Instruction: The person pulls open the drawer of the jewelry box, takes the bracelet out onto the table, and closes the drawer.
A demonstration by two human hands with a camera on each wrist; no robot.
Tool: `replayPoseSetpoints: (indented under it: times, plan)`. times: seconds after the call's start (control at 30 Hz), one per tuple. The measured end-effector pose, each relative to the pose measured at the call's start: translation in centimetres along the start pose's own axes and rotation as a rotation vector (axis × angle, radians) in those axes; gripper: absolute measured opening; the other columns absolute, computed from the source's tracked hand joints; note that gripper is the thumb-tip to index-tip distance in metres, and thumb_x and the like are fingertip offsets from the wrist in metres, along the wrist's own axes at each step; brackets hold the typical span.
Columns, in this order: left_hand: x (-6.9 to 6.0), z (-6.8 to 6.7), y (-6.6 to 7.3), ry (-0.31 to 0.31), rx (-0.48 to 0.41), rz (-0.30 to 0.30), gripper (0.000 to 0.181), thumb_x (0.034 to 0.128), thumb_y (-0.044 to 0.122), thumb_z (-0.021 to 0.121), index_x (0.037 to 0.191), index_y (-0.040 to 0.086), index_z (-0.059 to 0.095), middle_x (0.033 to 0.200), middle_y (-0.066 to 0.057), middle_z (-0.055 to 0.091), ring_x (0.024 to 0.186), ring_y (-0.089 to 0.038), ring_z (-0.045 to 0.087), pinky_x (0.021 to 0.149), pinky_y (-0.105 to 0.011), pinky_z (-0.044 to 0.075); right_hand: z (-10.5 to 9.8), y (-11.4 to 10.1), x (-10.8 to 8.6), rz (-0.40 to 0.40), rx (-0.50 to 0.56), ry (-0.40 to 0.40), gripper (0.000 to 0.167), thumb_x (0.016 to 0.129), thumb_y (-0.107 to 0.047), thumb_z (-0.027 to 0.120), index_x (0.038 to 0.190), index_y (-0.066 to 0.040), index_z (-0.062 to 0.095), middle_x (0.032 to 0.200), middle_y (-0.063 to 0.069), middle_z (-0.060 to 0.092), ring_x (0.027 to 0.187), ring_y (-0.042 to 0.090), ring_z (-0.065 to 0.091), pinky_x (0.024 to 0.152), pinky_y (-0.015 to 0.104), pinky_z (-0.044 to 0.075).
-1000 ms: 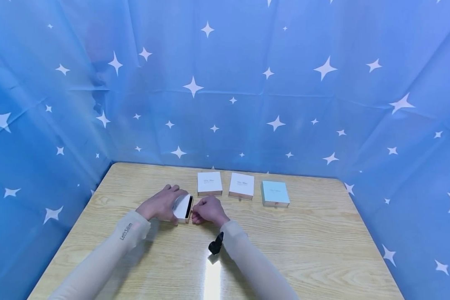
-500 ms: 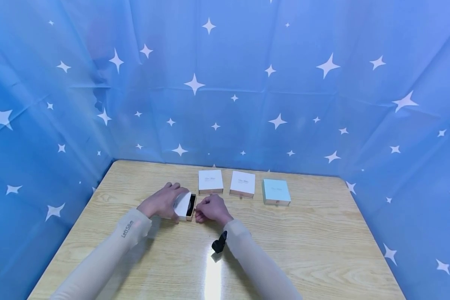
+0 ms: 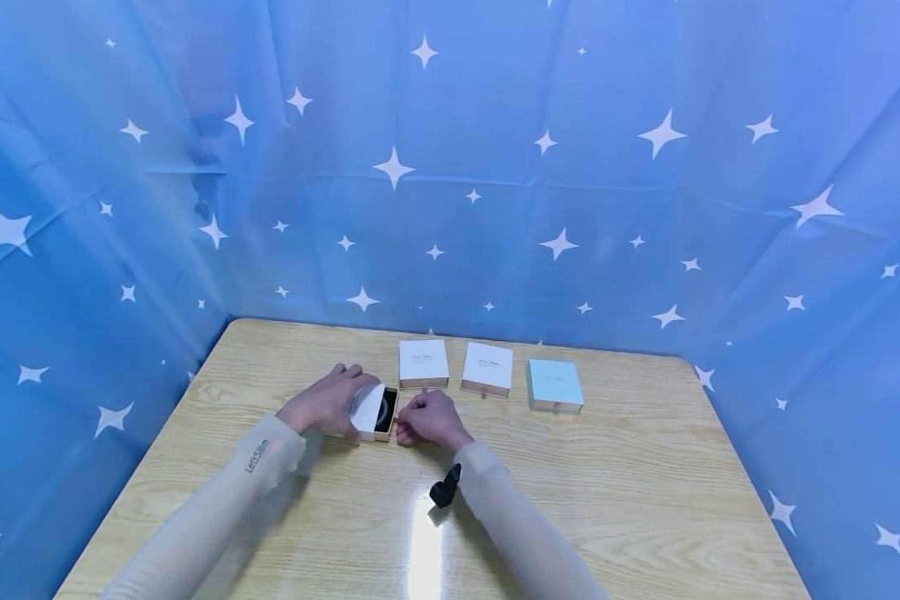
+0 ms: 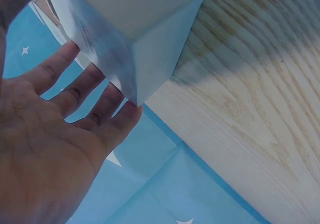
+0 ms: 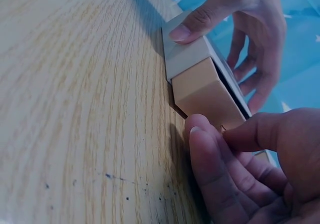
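A small white drawer box (image 3: 366, 412) lies on the table, its tan drawer (image 5: 202, 91) partly out on the right. Black lining shows inside, with a pale curved item on it, too small to name. My left hand (image 3: 326, 405) grips the white outer sleeve (image 5: 186, 59), thumb on the near side and fingers on the far side. In the left wrist view, fingertips touch the sleeve's edge. At the drawer's front, my right hand (image 3: 431, 418) pinches a small pull tab (image 5: 223, 128) between thumb and finger, the tab mostly hidden.
Behind the hands stand two white boxes (image 3: 423, 364) and, farther right, a light blue box (image 3: 555, 382). A starry blue curtain (image 3: 450, 167) hangs along the back and sides of the wooden table (image 3: 645, 483). A black device (image 3: 444, 487) sits at the right wrist.
The drawer has slid farther right out of the sleeve as the right hand moved right. More black lining and the pale item now show. The left hand has stayed on the sleeve.
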State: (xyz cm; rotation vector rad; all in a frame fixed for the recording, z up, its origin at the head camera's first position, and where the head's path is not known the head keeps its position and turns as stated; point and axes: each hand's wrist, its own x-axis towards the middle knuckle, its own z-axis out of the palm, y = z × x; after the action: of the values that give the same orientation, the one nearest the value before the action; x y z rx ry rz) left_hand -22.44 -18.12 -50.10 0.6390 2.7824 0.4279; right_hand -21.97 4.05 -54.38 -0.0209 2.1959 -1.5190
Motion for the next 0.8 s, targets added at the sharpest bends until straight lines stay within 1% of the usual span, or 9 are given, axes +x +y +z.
replayPoseSetpoints:
  times: [0.13,0.33,0.53,0.67,0.8]
  plan:
    - [0.07,-0.03,0.02,0.001,-0.004,0.0,0.102,0.0568,0.026,0.099,0.147,0.018,0.053,0.135,-0.005,0.056,0.118,-0.027,0.049,0.092,-0.045,0.053,-0.23,0.03,0.01,-0.003,0.003,0.0,0.014,0.096,-0.012,0.068,0.088,-0.002,0.074,0.076,0.012,0.076,0.06,0.015,0.073,0.06,0.028,0.061]
    - [0.07,0.0,-0.02,0.0,-0.003,-0.004,0.101,0.0572,0.026,0.099,0.147,0.018,0.053,0.134,-0.005,0.056,0.119,-0.028,0.05,0.093,-0.047,0.054,-0.45,-0.09,-0.22,-0.01,-0.012,0.004,0.013,0.095,-0.01,0.068,0.089,-0.002,0.075,0.076,0.011,0.076,0.062,0.017,0.074,0.061,0.029,0.062]
    - [0.01,-0.08,0.07,0.007,-0.011,0.003,0.1,0.0575,0.026,0.099,0.146,0.017,0.054,0.132,-0.005,0.057,0.118,-0.028,0.05,0.092,-0.046,0.053,-0.53,-0.03,-0.39,-0.028,-0.013,0.013,0.012,0.094,-0.009,0.068,0.088,-0.001,0.075,0.076,0.013,0.076,0.059,0.016,0.073,0.06,0.029,0.062]
    - [0.11,-0.02,0.05,0.01,-0.013,0.002,0.099,0.0573,0.025,0.099,0.145,0.017,0.054,0.133,-0.005,0.057,0.118,-0.027,0.05,0.092,-0.046,0.053,-0.7,-0.05,-0.54,-0.021,0.001,0.013,0.011,0.094,-0.008,0.068,0.087,-0.001,0.074,0.077,0.014,0.076,0.059,0.015,0.073,0.061,0.03,0.062]
    - [0.02,0.02,0.0,0.011,-0.025,-0.005,0.1,0.0564,0.023,0.099,0.146,0.017,0.055,0.135,-0.006,0.057,0.12,-0.029,0.05,0.094,-0.049,0.054,-0.76,0.07,-0.69,-0.016,0.008,0.016,0.011,0.094,-0.007,0.069,0.087,0.0,0.073,0.076,0.013,0.075,0.059,0.016,0.072,0.06,0.03,0.062]
